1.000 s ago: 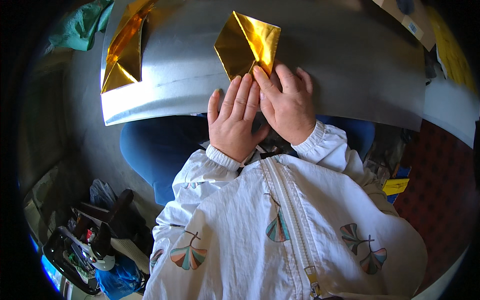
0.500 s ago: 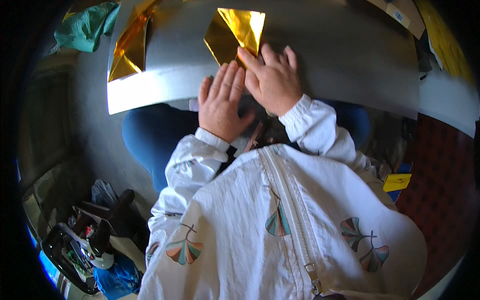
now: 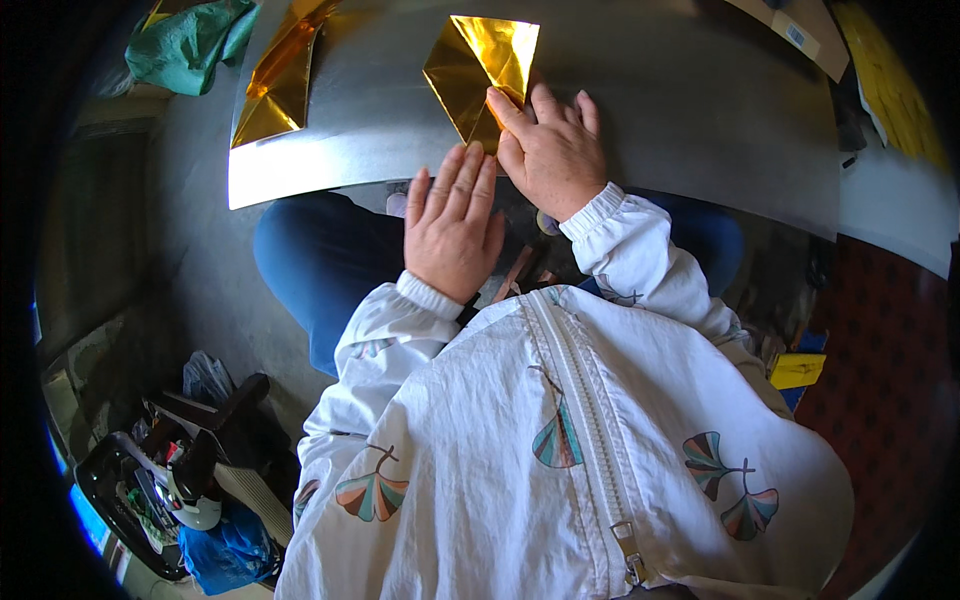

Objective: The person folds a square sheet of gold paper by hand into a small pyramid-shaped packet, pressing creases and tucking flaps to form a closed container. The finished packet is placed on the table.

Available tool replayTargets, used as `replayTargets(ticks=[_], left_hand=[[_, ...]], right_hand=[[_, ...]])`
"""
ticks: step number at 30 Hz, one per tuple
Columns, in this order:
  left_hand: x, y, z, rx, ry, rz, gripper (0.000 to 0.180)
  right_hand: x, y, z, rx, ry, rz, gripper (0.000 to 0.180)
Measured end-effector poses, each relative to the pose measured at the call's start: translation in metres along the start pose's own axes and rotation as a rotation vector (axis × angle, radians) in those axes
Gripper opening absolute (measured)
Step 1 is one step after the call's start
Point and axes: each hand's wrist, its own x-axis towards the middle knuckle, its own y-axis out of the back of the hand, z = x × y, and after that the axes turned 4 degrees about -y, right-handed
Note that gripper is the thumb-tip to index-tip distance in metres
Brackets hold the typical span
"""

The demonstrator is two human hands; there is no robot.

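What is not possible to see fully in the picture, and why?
Head view:
Middle gold sheet: lower-right edge, partly covered by the right hand.
Left gold sheet: far end, cut off by the top edge.
Cardboard box: cut off by the top edge.

Shiny gold foil point(image 3: 478, 72), folded, lying flat

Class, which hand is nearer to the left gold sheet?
Left. The left hand is right of and below the left gold sheet in view; the right hand is farther right, partly over the other sheet.
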Motion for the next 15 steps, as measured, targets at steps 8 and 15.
replayTargets(ticks=[8,15], left_hand=[[-0.011,-0.008,0.004,0.016,0.046,-0.06,0.069],[-0.004,0.004,0.011,-0.068,0.063,-0.062,0.082]], right_hand=[[-0.002,0.003,0.0,0.025,-0.001,-0.014,0.043],[0.003,-0.007,-0.001,-0.038,-0.013,-0.103,0.041]])
